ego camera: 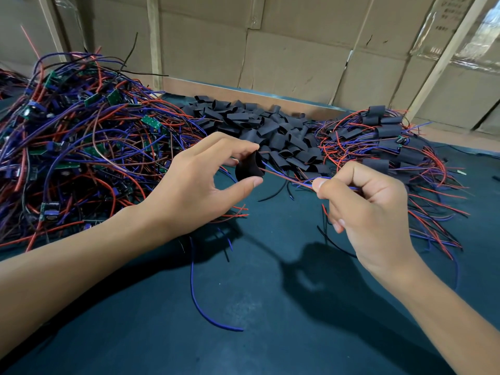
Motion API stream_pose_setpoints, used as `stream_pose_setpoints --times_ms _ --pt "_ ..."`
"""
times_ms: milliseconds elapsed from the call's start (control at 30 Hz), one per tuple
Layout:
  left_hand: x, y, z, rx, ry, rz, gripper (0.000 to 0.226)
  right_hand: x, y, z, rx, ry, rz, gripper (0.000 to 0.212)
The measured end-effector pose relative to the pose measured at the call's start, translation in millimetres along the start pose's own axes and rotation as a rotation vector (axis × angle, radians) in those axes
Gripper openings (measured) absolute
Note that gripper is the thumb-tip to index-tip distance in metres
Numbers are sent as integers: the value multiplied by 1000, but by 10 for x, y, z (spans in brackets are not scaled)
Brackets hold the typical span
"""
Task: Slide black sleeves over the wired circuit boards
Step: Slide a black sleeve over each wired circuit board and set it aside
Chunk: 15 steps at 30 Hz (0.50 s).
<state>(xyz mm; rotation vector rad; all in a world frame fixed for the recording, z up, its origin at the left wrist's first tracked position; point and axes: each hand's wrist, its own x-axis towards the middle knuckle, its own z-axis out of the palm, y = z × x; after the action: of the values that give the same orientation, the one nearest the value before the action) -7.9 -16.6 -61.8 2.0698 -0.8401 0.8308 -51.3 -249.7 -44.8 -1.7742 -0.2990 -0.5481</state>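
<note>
Pinching black sleeve (pixel 249 169) in left hand (pixel 200 182); right hand (pixel 362 209) grips wires (pixel 286 180) running left into the sleeve's mouth.

**What the view withholds**

The sleeve (pixel 249 169) hides whatever sits inside it, so no board can be made out there. The wires (pixel 286 177) vanish into the right hand (pixel 370 212) (its curled fingers cover their ends). The board heap (pixel 75 147) runs off the left edge. Printing on the boxes (pixel 443 14) is too blurred to read. Both forearms are cut off by the frame.
</note>
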Motion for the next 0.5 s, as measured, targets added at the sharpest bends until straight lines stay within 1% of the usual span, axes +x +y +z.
stream_pose_setpoints --times_ms 100,233,333,367,400,433,500 --pt "3 -10 -10 44 -16 57 41 -5 2 -5 -12 -44 -25 27" --pt "29 -22 -25 207 -95 285 35 -28 21 -1 -90 -159 -99 28" --pt "36 -16 -28 269 -140 424 23 -51 35 47 -216 -240 -168 15" --pt "32 -19 -22 279 -142 449 19 -55 45 61 -272 -270 -187 8" --pt "29 -25 -15 281 -139 457 16 -54 60 70 -326 -301 -190 7" --pt "29 -35 -11 274 -132 447 15 -52 84 66 -369 -323 -164 15" --pt "38 -61 -25 248 -114 396 13 -34 133 25 -442 -337 -56 33"
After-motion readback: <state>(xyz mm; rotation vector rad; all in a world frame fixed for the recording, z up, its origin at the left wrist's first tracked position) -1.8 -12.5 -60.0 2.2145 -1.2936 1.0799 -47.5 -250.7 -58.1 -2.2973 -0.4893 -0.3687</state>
